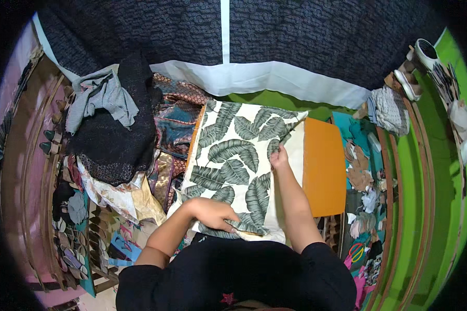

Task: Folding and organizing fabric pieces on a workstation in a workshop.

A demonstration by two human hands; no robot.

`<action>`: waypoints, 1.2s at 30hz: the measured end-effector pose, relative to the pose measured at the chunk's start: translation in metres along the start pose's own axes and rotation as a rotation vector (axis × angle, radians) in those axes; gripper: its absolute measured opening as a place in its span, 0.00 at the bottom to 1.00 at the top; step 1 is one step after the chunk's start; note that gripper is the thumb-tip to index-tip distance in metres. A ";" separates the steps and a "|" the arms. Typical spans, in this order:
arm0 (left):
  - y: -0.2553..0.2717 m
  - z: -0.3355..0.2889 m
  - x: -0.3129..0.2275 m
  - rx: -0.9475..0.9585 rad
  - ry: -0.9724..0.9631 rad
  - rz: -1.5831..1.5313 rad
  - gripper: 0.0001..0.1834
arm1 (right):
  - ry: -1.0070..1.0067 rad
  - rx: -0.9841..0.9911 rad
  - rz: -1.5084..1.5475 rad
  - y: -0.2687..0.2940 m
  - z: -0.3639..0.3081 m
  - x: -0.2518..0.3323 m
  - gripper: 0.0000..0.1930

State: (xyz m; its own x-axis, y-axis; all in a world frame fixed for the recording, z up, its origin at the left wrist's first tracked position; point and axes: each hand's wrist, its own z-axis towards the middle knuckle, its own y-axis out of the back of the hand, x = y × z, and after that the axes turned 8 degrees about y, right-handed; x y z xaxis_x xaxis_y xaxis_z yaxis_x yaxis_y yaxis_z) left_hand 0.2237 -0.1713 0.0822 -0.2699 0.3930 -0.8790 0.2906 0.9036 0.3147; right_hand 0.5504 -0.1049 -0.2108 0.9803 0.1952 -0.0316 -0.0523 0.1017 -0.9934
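Black shirt [233, 274] below, leaf-print cloth [233, 153] ahead at twelve

Nearest us, the shirt fills six o'clock. Taking the middle of the leaf-print cloth as our dial's centre, we see its long axis run roughly from six to twelve, over an orange tabletop [324, 166] that shows toward three. Our left hand [213, 212] sits at seven, thumb and fingers pinching the near edge, where the material is folded. Our right hand [280, 158] sits at three, thumb and fingertips pinching the side edge of the print. From our left hand, most of the cloth lies toward one; from our right hand, toward nine. Our left hand is thus nearer the six-o'clock end, our right hand nearer the far one, with the print on a slant between them. Just past the right hand shows a pale plain layer [296, 142]; we cannot tell whether it is the reverse or a second piece. Toward nine hangs black fabric [114, 150], grey striped material [101, 96] on top.
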 end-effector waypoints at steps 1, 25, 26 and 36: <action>0.001 -0.001 0.001 0.021 0.019 0.010 0.12 | 0.243 -0.450 -0.168 0.002 0.008 0.002 0.21; 0.044 0.030 -0.003 -0.152 0.272 0.333 0.12 | -0.049 0.030 -1.798 -0.290 -0.087 -0.150 0.38; 0.048 0.034 -0.006 -0.159 0.244 0.379 0.13 | 0.011 0.101 -2.018 -0.294 -0.088 -0.164 0.42; 0.083 0.029 -0.003 -0.421 0.252 0.362 0.17 | -0.272 -0.738 -2.603 -0.229 -0.151 -0.153 0.32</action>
State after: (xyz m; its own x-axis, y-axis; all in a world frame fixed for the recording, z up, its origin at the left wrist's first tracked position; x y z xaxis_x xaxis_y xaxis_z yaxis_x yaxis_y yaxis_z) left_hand 0.2751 -0.1020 0.1007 -0.4456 0.6694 -0.5944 0.0302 0.6748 0.7374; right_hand 0.4410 -0.3050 0.0046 -0.8409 0.3392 0.4218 0.4686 0.0663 0.8809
